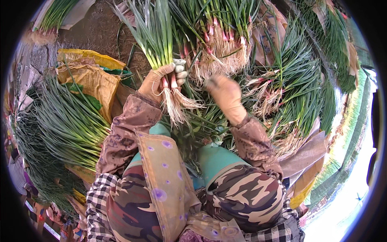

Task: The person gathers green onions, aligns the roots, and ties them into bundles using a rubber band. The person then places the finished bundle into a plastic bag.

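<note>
My left hand [152, 84], in a tan glove with pale grey fingertips, is closed around a few green onions [160, 50]. Their leaves point up and away, while pinkish-white bases and stringy roots hang below the fist. To the right, my gloved right hand [226, 97] is smeared by motion, so its fingers cannot be made out. It is just below the roots of a large bunch of green onions [225, 44] at the top. Loose green onions [296, 84] lie in a heap right of that hand, with roots toward me.
A thick pile of green onions [70, 121] lies at my left beside a crumpled yellow-brown sack [92, 82]. More bundles lie at the top left [56, 14] and far right [336, 44]. Brown sacking [302, 151] lies under the right heap. My knees [242, 185] frame the near middle.
</note>
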Demonstrator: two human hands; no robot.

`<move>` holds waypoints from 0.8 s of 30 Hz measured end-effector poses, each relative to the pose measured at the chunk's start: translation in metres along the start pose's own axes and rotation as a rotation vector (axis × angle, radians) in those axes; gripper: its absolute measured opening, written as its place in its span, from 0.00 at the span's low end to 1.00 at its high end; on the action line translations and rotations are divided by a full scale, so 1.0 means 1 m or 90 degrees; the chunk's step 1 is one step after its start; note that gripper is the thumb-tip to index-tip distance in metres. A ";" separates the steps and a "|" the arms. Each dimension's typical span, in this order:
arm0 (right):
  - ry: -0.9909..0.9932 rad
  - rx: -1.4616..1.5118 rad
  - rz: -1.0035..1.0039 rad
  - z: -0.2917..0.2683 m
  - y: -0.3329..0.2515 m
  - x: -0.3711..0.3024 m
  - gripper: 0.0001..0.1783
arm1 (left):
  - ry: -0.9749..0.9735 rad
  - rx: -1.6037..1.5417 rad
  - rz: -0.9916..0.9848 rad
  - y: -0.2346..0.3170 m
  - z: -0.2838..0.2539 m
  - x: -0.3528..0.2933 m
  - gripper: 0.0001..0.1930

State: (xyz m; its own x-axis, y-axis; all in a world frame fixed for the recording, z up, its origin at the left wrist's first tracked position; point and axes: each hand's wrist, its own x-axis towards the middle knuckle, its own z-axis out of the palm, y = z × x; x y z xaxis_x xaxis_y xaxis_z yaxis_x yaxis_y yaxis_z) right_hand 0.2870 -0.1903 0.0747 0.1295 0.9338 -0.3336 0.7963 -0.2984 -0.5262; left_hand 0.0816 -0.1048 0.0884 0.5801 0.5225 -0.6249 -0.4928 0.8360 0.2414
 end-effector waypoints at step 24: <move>0.025 0.288 -0.157 -0.019 -0.049 0.030 0.23 | -0.013 0.365 0.014 -0.011 -0.023 -0.007 0.11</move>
State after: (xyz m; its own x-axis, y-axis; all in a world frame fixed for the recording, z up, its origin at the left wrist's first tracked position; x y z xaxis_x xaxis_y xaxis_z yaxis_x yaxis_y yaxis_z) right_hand 0.2631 -0.1443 0.1053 -0.0003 0.9912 -0.1322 0.4724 -0.1163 -0.8736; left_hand 0.0685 -0.1217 0.0727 0.5890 0.5397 -0.6015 -0.0786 0.7791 0.6220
